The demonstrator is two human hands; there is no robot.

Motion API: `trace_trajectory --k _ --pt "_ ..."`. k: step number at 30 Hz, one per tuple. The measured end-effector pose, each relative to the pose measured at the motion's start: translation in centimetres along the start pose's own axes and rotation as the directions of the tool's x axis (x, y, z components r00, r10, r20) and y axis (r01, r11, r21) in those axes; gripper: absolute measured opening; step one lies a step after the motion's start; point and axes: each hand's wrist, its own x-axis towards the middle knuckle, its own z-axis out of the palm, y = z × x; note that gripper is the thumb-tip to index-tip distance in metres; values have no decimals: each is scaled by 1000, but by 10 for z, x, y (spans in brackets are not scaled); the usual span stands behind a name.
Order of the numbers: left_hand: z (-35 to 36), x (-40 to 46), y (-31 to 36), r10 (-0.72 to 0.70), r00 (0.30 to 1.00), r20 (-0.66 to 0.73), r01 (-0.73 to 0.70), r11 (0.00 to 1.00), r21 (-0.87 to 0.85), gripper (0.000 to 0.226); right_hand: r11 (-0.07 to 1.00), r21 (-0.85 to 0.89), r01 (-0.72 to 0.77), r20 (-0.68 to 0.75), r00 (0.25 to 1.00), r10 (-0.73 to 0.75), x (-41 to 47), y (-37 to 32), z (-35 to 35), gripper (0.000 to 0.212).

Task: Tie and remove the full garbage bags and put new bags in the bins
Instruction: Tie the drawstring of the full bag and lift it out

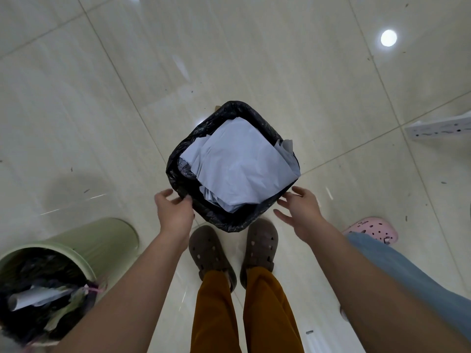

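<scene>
The left hand (174, 212) is being held at the near-left corner of the bag (183, 159); its fingertips are touching the black rim there, though whether the film is being pinched cannot be told. The right hand (297, 208) is being held open just beside the near-right edge, fingers spread, nothing gripped. The bag is lying directly ahead, between the two hands, folded over a square bin and filled with paper (239, 161). The left hand is judged nearer, so the rim would likely be lifted from that corner first.
</scene>
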Motion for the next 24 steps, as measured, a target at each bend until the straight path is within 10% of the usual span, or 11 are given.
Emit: trace_trajectory --k 24 --pt "-2 -26 -11 -67 998 -10 66 997 -40 28 967 -23 253 -106 962 -254 -22 11 -6 14"
